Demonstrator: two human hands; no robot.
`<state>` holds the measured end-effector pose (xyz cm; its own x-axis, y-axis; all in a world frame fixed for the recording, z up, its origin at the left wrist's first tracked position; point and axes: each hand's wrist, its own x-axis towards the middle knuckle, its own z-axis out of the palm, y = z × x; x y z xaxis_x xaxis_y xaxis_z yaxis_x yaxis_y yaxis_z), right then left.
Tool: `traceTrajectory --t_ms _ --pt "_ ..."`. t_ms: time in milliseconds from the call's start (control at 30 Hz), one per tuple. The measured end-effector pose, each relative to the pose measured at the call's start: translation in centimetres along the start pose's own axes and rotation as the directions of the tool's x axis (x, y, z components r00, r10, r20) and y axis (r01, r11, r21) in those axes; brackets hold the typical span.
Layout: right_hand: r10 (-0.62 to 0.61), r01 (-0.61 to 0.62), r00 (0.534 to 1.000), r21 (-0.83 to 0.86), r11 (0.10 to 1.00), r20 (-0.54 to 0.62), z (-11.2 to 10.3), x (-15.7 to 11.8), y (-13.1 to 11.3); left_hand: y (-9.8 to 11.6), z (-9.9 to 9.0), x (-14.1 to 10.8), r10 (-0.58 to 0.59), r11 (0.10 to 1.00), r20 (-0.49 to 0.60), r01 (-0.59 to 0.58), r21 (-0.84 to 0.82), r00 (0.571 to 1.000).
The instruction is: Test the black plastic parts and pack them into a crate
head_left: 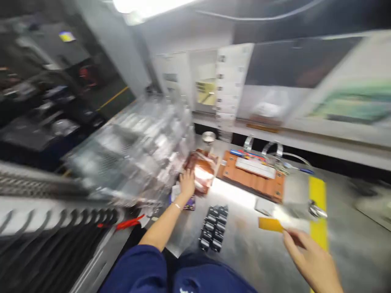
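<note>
My right hand (pixel 308 252) pinches one end of a flat amber strip (pixel 270 224) between thumb and fingers, holding it over the metal bench at the right. My left hand (pixel 187 183) reaches out to the near left side of a shiny copper-brown tray (pixel 204 173). Its fingers look stretched out at the tray's edge; blur hides whether they touch anything inside. Two side-by-side rows of small black parts (pixel 214 228) lie on the bench between my arms. Beneath my left wrist is a purple patterned packet (pixel 190 203), partly covered.
An orange-brown block (pixel 250 175) bears a white bar and pens. A yellow strip (pixel 317 203) runs down the bench, with a shiny metal object (pixel 317 209) on it. Clear plastic trays (pixel 137 150) are stacked at left, near red-handled pliers (pixel 130 222). A round metal dish (pixel 208 137) stands behind.
</note>
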<state>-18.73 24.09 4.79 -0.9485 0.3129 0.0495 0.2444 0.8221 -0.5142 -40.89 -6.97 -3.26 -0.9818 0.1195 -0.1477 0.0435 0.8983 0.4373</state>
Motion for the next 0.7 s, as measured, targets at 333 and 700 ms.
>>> traceTrajectory --t_ms 333,700 --pt "-0.127 0.129 0.986 -0.007 0.992 0.111 -1.6 -0.1 1.6 29.9 10.1 3.3 0.742 0.659 0.354 -0.716 -0.229 0.57" --pt "-0.195 0.191 0.97 0.045 0.981 0.145 -2.5 1.7 2.9 39.6 15.0 7.9 0.773 0.425 0.565 -0.897 -0.125 0.287"
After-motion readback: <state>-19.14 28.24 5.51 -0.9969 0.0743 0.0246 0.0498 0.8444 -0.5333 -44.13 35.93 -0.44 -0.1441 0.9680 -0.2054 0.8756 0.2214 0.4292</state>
